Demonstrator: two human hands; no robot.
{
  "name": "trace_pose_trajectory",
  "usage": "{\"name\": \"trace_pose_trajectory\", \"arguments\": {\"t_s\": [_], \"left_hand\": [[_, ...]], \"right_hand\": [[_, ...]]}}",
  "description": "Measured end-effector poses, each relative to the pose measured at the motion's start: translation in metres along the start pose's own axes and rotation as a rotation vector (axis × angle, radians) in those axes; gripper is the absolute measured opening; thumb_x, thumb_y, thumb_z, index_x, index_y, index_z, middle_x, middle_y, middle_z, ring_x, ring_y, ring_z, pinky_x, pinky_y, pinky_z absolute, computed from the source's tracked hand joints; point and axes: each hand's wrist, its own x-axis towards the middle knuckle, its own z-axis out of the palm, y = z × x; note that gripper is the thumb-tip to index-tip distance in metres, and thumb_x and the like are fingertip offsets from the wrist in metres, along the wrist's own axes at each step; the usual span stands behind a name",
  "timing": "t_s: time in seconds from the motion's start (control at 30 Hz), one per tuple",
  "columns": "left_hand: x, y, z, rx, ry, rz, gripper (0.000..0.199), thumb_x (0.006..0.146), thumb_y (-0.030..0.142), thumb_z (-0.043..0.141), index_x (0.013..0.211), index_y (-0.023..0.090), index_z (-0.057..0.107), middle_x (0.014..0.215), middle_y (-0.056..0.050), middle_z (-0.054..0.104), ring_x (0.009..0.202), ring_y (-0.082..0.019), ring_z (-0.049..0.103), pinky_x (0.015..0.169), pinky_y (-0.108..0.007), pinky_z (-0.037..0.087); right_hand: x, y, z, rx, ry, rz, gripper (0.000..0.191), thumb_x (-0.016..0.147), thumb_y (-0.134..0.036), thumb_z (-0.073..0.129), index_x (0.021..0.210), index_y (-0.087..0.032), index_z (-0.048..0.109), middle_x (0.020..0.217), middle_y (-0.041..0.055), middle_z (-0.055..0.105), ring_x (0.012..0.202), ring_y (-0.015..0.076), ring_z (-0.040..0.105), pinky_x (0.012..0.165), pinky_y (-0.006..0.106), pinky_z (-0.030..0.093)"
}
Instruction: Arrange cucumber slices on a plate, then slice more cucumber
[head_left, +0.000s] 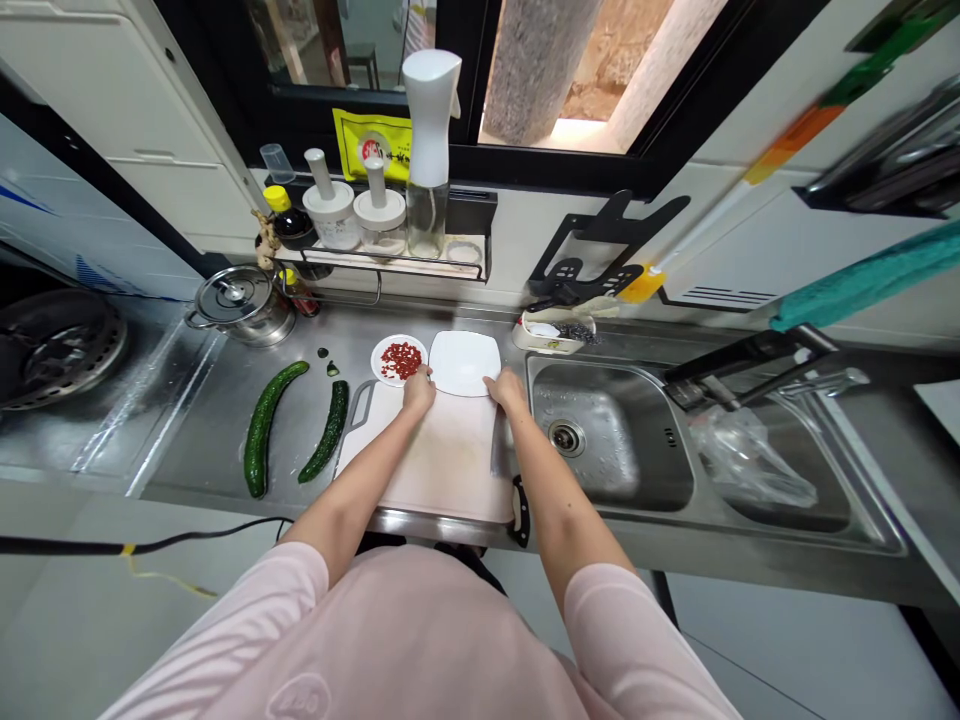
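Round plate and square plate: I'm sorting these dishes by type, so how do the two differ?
Shape: the round plate is circular, while the square plate has four rounded corners.
Size: the square plate looks somewhat larger than the round plate.
Contents: the round plate holds small red pieces, while the square plate shows a plain white surface.
Both are white.

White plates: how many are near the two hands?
2: the square plate between the left hand and right hand, and the round plate with red pieces, left of it. More may be hidden underneath.

Head view, forward and down, near counter (199,425)
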Motion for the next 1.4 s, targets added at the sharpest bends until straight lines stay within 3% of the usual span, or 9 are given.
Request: {"name": "trace_pose_trajectory", "arguments": {"t_s": [0.3,0.43,0.53,0.77,0.87,1.03,1.2,1.4], "left_hand": [[-0.005,0.003,-0.006,0.018,-0.004,0.031,0.03,0.079,0.012,0.05,0.108,0.017,0.056,0.088,-0.009,0.067,0.085,-0.02,0.062,0.078,-0.028,0.043],[-0.013,0.0,-0.011,0.001,0.029,0.03,0.025,0.081,0.02,0.053,0.105,0.019,0.056,0.084,-0.006,0.067,0.081,-0.02,0.062,0.075,-0.027,0.042],[-0.024,-0.005,-0.019,-0.047,0.042,0.052,0.023,0.08,0.023,0.054,0.103,0.02,0.057,0.074,-0.003,0.065,0.075,-0.018,0.061,0.07,-0.025,0.041],[-0.053,-0.028,-0.047,-0.15,0.177,0.049,0.023,0.083,0.031,0.051,0.101,0.02,0.058,0.066,0.001,0.058,0.064,-0.014,0.056,0.065,-0.023,0.039],[-0.064,-0.04,-0.06,-0.085,0.303,-0.025,0.025,0.084,0.032,0.05,0.104,0.02,0.059,0.077,-0.002,0.06,0.076,-0.017,0.057,0.072,-0.026,0.041],[-0.081,-0.065,-0.081,0.18,0.521,-0.153,0.036,0.081,0.036,0.055,0.114,0.025,0.057,0.117,-0.01,0.053,0.111,-0.028,0.046,0.092,-0.041,0.036],[-0.09,-0.09,-0.094,0.291,0.472,-0.278,0.052,0.081,0.041,0.054,0.129,0.026,0.044,0.13,-0.013,0.043,0.12,-0.031,0.038,0.098,-0.047,0.032],[-0.09,-0.109,-0.098,0.306,0.341,-0.463,0.061,0.082,0.049,0.05,0.136,0.026,0.035,0.128,-0.014,0.046,0.117,-0.033,0.043,0.093,-0.049,0.037]], "right_hand": [[-0.008,-0.001,0.0,0.026,0.039,-0.003,0.05,0.086,-0.046,0.053,0.12,-0.011,0.049,0.114,0.0189,0.061,0.108,0.028,0.057,0.086,0.036,0.044],[-0.021,0.004,0.0,0.088,0.154,0.012,0.051,0.089,-0.049,0.044,0.124,-0.011,0.048,0.108,0.0181,0.063,0.103,0.0278,0.059,0.083,0.036,0.044],[-0.036,0.016,0.001,0.163,0.248,-0.02,0.048,0.091,-0.047,0.038,0.127,-0.017,0.047,0.105,0.0134,0.064,0.099,0.0259,0.06,0.081,0.034,0.043],[-0.083,0.068,0.009,0.213,0.291,-0.087,0.04,0.09,-0.042,0.039,0.12,-0.019,0.053,0.082,0.0052,0.066,0.083,0.0225,0.06,0.073,0.029,0.039],[-0.11,0.087,0.016,0.153,0.255,-0.106,0.036,0.09,-0.042,0.04,0.111,-0.019,0.056,0.081,0.0048,0.065,0.079,0.0206,0.06,0.068,0.027,0.038],[-0.148,0.109,0.025,0.014,0.177,-0.11,0.037,0.086,-0.048,0.047,0.109,-0.02,0.055,0.096,0.0058,0.063,0.084,0.0188,0.059,0.066,0.025,0.037],[-0.166,0.115,0.031,-0.05,0.074,-0.095,0.049,0.08,-0.053,0.056,0.116,-0.02,0.05,0.108,0.0081,0.061,0.094,0.021,0.059,0.069,0.026,0.039],[-0.169,0.118,0.038,-0.049,0.035,-0.045,0.054,0.079,-0.047,0.059,0.123,-0.02,0.045,0.117,0.0103,0.059,0.101,0.0232,0.059,0.074,0.027,0.042]]}}
